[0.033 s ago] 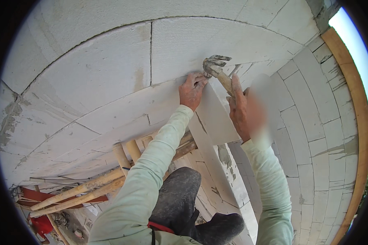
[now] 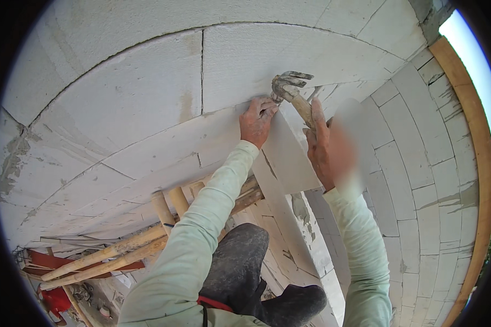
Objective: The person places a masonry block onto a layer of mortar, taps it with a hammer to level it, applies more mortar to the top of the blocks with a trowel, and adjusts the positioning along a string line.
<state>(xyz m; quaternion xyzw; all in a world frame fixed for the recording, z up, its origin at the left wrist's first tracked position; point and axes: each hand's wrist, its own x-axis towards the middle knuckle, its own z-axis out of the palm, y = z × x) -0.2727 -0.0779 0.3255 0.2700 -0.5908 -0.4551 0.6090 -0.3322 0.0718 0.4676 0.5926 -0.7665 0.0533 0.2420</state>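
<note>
My right hand (image 2: 323, 147) is wrapped round the wooden handle of a claw hammer (image 2: 289, 87), its index finger stretched along the grip. The hammer's grey, mortar-stained head is close to the large white block wall (image 2: 256, 60), claws pointing right. Right beside the head, my left hand (image 2: 255, 124) has its fingers pinched together at the wall, at the top corner of a pale block (image 2: 290, 150) that meets it. Whatever those fingers hold is too small and hidden to make out. A blurred patch covers part of my right hand.
Another block wall (image 2: 420, 180) rises on the right, edged by a wooden board (image 2: 474, 136). Below are a narrow wall top (image 2: 311, 229) with mortar patches and wooden poles (image 2: 114, 253). A red object (image 2: 55, 300) lies low at the left. My dark-trousered knee (image 2: 237, 248) is beneath my arms.
</note>
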